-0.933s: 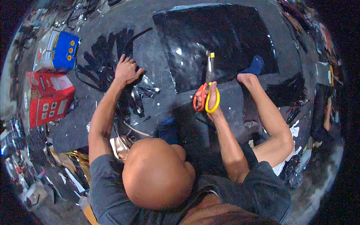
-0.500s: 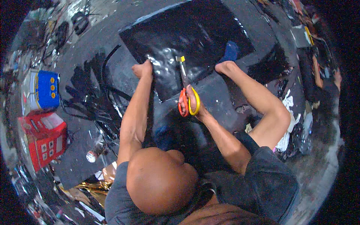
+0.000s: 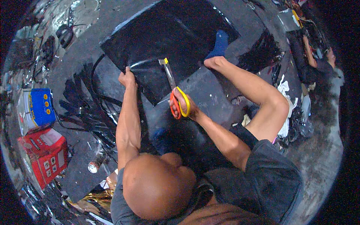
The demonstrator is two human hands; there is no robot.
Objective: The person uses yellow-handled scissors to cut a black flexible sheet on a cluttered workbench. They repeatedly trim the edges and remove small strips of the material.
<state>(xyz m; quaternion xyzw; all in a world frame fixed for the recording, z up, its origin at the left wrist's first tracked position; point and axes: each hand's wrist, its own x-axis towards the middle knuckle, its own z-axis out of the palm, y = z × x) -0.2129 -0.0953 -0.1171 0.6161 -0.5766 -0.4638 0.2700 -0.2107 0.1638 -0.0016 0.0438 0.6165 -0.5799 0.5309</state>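
A large black sheet (image 3: 172, 33), smooth and shiny, lies spread out in front of me. My left hand (image 3: 128, 77) pinches its left edge, and a bright crease runs from there toward the middle. Around the handles of a pair of scissors (image 3: 182, 103), one orange and one yellow, my right hand (image 3: 189, 107) is closed. The blades point away from me over the sheet's near part, with a small grey and yellow piece at their tip. Whether the blades are apart I cannot tell. My right foot, in a blue sock (image 3: 220, 44), rests at the sheet's right side.
On the left, a blue and white box (image 3: 39, 108) stands beside a red box (image 3: 47, 157). Black strips (image 3: 80, 80) and a dark cable lie between them and the sheet. Gold foil (image 3: 99, 197) is at lower left. Another person's arm (image 3: 309, 52) shows at far right.
My left hand has drawn the sheet's edge left and slightly toward me, and the wrinkles have flattened into one crease. The scissors in my right hand have shifted left. The whole view has shifted too.
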